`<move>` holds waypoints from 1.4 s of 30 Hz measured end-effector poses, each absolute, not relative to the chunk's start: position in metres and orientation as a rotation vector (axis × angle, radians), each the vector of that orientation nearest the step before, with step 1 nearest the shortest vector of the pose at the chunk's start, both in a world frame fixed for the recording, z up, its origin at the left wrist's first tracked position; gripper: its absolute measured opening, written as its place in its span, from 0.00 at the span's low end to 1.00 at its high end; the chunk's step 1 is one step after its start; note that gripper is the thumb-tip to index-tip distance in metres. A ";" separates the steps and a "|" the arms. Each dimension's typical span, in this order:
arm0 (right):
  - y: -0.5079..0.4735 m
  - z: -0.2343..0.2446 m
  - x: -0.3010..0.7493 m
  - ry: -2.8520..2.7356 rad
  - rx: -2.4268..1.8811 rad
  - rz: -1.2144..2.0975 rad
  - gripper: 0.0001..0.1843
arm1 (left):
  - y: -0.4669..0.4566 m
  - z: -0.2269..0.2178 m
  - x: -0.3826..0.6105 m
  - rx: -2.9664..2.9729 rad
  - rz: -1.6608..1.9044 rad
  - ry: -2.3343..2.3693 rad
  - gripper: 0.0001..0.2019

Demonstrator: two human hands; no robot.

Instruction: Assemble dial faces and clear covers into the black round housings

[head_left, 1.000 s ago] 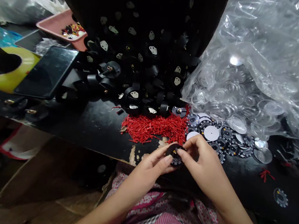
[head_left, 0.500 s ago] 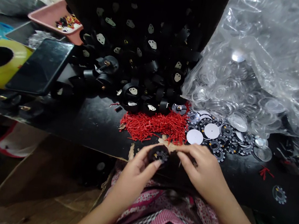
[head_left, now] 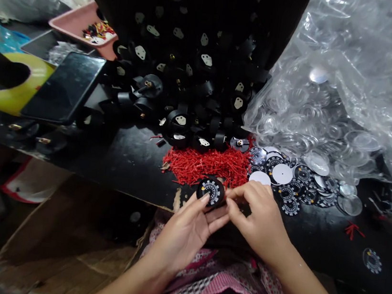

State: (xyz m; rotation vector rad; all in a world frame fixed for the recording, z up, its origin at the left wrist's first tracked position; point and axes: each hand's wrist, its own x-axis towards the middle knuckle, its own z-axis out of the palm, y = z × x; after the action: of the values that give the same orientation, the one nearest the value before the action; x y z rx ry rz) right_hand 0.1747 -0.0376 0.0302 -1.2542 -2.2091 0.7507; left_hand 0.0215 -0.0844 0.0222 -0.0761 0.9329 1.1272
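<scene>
My left hand (head_left: 186, 232) is closed on a small round gauge (head_left: 212, 190), a black housing with a printed dial face turned up. Its thumb lies on the near edge of the dial. Close by on the right is my right hand (head_left: 260, 220), its thumb and forefinger pinched by the gauge's rim; what they hold, if anything, is too small to make out. Just beyond the hands lies a heap of thin red pointers (head_left: 208, 165). Printed dial discs (head_left: 297, 187), some showing their white backs, are spread to the right of that heap.
Many black gauge housings (head_left: 179, 121) spill from a dark container at the back. Clear round covers (head_left: 292, 126) fill a plastic bag at right. At left are a phone (head_left: 64, 88), a yellow tape roll (head_left: 35, 73) and a pink tray (head_left: 71, 19). One dial disc (head_left: 372, 260) lies apart at right.
The gauge has been raised slightly and its dial now faces up more plainly. My right hand has come left, its fingertips now close against the gauge. The view has shifted slightly.
</scene>
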 end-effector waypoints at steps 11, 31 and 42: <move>-0.045 0.036 0.174 -2.209 -1.329 0.701 0.06 | -0.091 0.016 0.028 0.209 1.355 1.024 0.14; -0.050 0.052 0.175 -2.115 -1.331 0.897 0.08 | -0.088 0.019 0.031 0.774 1.158 1.271 0.12; -0.062 0.049 0.168 -2.031 -1.333 0.883 0.12 | -0.093 0.022 0.026 1.009 1.159 1.387 0.14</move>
State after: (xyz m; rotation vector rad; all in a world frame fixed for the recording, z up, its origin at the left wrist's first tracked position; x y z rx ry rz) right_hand 0.1681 -0.0618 0.0489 -1.3328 -2.0313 0.8830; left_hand 0.0256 -0.0927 0.0216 1.0093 1.3866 1.1594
